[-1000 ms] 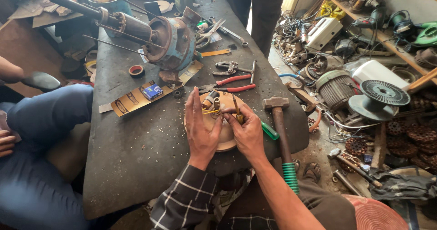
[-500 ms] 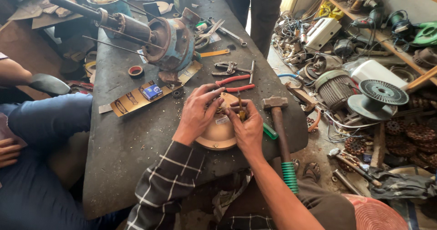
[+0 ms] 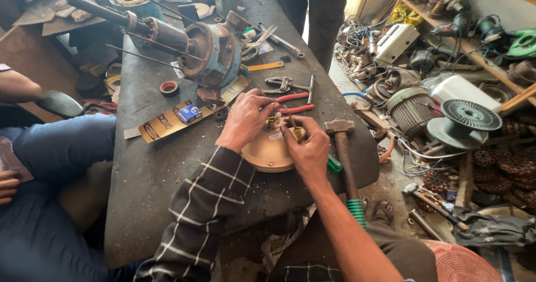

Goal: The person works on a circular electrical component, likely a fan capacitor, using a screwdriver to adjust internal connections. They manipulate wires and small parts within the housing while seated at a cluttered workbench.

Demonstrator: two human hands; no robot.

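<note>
Both hands rest on a round tan motor cover (image 3: 267, 153) near the tabletop (image 3: 151, 170) edge. The left hand (image 3: 248, 117) curls over its top, and the right hand (image 3: 307, 148) pinches a small brass part (image 3: 297, 132). A hammer (image 3: 343, 148) lies just beside them.

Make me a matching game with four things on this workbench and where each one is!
Things:
1. hammer
2. red-handled pliers
3. small blue box
4. roll of red tape

Places:
A. lying on a strip of cardboard
B. alone on the dark bench top, left of the big motor
C. just right of the right hand, handle hanging over the bench edge
D. just beyond the fingers of the left hand

Pairs: 1-C, 2-D, 3-A, 4-B
</note>
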